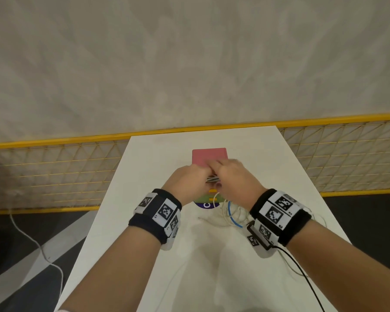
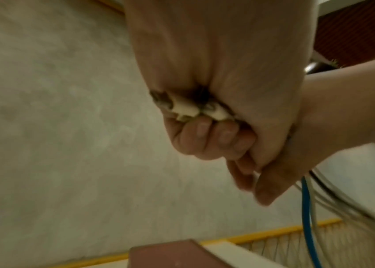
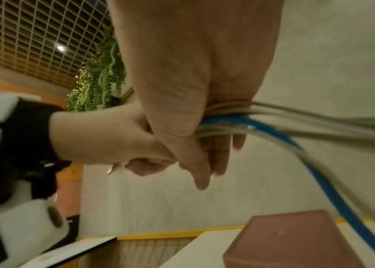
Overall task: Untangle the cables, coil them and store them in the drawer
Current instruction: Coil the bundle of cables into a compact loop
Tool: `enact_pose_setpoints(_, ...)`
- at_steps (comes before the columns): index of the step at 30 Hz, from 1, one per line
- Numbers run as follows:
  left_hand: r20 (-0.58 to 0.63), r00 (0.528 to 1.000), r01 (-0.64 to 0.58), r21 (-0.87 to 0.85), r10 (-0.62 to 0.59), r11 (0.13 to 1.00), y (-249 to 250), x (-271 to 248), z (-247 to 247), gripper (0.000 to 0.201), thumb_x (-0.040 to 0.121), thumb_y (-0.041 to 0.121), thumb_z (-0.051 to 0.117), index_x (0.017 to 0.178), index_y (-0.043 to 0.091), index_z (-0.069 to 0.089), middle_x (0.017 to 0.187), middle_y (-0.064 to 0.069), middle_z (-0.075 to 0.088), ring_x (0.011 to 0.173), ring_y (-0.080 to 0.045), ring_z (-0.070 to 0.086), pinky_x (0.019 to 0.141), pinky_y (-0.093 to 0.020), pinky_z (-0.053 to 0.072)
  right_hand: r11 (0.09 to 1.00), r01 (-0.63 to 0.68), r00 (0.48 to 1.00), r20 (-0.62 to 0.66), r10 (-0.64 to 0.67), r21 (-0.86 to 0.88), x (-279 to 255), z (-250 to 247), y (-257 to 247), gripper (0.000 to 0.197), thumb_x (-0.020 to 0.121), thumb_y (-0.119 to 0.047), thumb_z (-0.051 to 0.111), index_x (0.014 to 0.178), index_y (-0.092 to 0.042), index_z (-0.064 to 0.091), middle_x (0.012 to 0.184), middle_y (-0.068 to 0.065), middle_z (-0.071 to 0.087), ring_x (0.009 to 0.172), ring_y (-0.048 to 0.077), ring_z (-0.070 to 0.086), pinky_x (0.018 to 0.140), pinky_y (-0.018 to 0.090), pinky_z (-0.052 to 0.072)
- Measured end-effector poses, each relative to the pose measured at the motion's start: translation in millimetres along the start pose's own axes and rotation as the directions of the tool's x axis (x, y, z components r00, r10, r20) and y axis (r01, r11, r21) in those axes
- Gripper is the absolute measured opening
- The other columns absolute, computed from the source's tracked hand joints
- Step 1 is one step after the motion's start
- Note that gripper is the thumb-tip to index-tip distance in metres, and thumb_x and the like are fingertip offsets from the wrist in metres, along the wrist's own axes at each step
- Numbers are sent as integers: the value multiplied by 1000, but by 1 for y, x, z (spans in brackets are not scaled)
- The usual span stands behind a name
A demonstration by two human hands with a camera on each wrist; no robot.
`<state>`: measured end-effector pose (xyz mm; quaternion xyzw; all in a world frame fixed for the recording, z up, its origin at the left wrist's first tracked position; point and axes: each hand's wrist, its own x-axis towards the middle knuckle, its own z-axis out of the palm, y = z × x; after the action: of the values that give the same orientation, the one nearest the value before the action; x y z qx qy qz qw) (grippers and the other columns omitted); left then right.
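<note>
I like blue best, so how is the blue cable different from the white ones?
There is a single blue cable, but several white cables run beside it. In the right wrist view the blue cable looks thicker than each white cable. Its colour is bright, while the white cables look pale and greyish. What they share: all pass together through the right hand and hang down to the table.

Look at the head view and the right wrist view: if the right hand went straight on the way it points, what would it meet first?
Probably the left hand: the right hand points towards it and they already seem to touch. Beyond them lies the pink box, lower down; depth is unclear.
</note>
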<state>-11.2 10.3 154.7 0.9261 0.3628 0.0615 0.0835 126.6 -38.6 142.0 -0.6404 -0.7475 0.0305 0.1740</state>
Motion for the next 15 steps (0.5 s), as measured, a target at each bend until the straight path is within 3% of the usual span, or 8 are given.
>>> enact_pose_setpoints(1, 14, 1000, 3, -22, -3, 1000, 2, 1, -3, 22, 90, 30, 60, 106, 15, 64, 93, -7, 68, 85, -27, 65, 70, -37, 52, 997, -6, 999, 37, 3, 83, -1, 0, -5, 40, 81, -10, 63, 119, -10, 52, 95, 7, 65, 82, 25, 59, 68, 33, 41)
enact_pose_setpoints(3, -21, 1000, 10, -244, -15, 970, -2, -2, -11, 19, 82, 17, 66, 101, 17, 66, 94, -2, 67, 86, -21, 65, 74, -33, 53, 966, -69, 997, 36, 63, 247, -3, -3, -9, 42, 80, -12, 64, 120, -12, 51, 95, 8, 67, 80, 26, 60, 65, 33, 43)
enact_pose_setpoints(5, -81, 997, -27, -538, -19, 843, -7, -8, -19, 30, 78, 15, 75, 106, 20, 64, 101, 3, 66, 91, -13, 63, 79, -24, 52, 930, -144, 988, 3, 152, 339, -4, -2, -2, 29, 81, -14, 63, 109, -14, 59, 90, 8, 70, 80, 27, 64, 64, 33, 46)
enact_pose_setpoints(7, -149, 988, -77, -678, -35, 731, -5, -13, -22, 38, 80, 25, 77, 115, 24, 63, 107, 8, 64, 99, -8, 61, 86, -20, 49, 881, -199, 976, 5, 218, 429, -6, -1, 1, 20, 83, -16, 57, 101, -15, 64, 85, 7, 71, 77, 27, 65, 66, 38, 52)
enact_pose_setpoints(9, -249, 966, -118, -667, -70, 736, 6, -13, -18, 26, 89, 32, 66, 114, 25, 65, 105, 8, 59, 101, -6, 57, 89, -21, 46, 825, -193, 975, 9, 222, 531, -5, 0, -8, 18, 81, -21, 53, 94, -21, 66, 82, 5, 71, 77, 26, 66, 70, 47, 54)
enact_pose_setpoints(11, -335, 939, -138, -568, -75, 812, 17, -11, -14, 25, 95, 40, 53, 107, 24, 67, 98, 9, 54, 98, -8, 55, 87, -26, 45, 813, -141, 984, -12, 179, 565, -2, -1, -20, 17, 80, -14, 55, 88, -27, 60, 82, -2, 67, 80, 25, 65, 71, 48, 54)
enact_pose_setpoints(13, -343, 939, -104, -375, -34, 921, 22, -8, -15, 42, 93, 54, 37, 105, 25, 65, 96, 11, 50, 100, -11, 50, 84, -32, 45, 837, -99, 989, -41, 143, 539, 1, -2, -28, 18, 82, -5, 56, 94, -17, 60, 88, 5, 65, 84, 29, 63, 72, 48, 53)
enact_pose_setpoints(15, -325, 946, -133, -398, -4, 907, 20, -7, -20, 48, 94, 54, 30, 106, 22, 64, 99, 8, 45, 100, -7, 47, 85, -28, 45, 767, -136, 978, -41, 206, 627, 1, -2, -27, 8, 81, -6, 56, 87, -9, 61, 82, 13, 65, 76, 31, 61, 66, 47, 50)
